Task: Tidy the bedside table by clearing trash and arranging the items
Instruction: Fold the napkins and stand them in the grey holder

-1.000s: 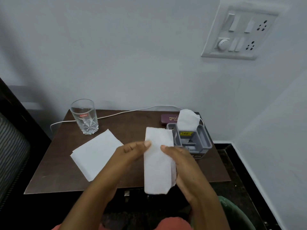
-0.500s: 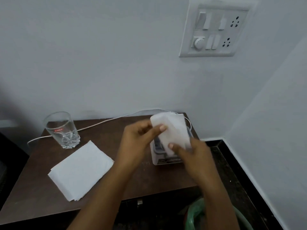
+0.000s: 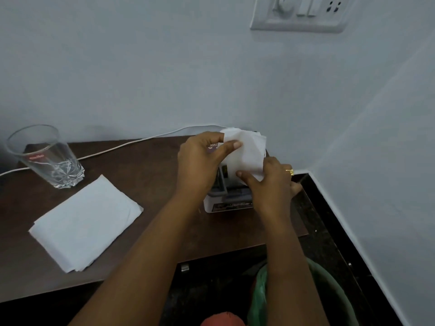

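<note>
— Pinching what, exactly?

— Both hands have the white tissue (image 3: pixel 247 151). The left hand (image 3: pixel 200 165) nips its upper left edge between thumb and forefinger. The right hand (image 3: pixel 270 184) grips the lower edge, thumb across the front and the other fingers curled behind. That hand has a gold ring (image 3: pixel 290 171) on it.

— And where is the tissue?

— It is held upright over the grey organiser (image 3: pixel 226 203), with its bottom edge down at the organiser's top. Whether it is already inside a compartment I cannot tell, because the hands cover that part.

— Where does the organiser stand?

— It stands at the back right corner of the dark wooden bench (image 3: pixel 153 165), close to the wall. Between the left fingers a bit of a maroon object (image 3: pixel 213 145) with pale lettering shows, though I cannot make out what it is.

— What else is on the bench?

— A stack of folded napkins (image 3: pixel 84 222) lies flat on the left half, turned at an angle and well apart from the organiser. Behind it, near the back left corner, a clear glass (image 3: pixel 47 156) stands upright. A white cable (image 3: pixel 131 143) runs along the back edge behind the glass and towards the organiser.

— And beyond the bench?

— A white switch panel (image 3: pixel 299 17) is on the wall above the organiser. Something in green plastic (image 3: pixel 259 297) sits low on the dark floor, beside the right forearm.
</note>
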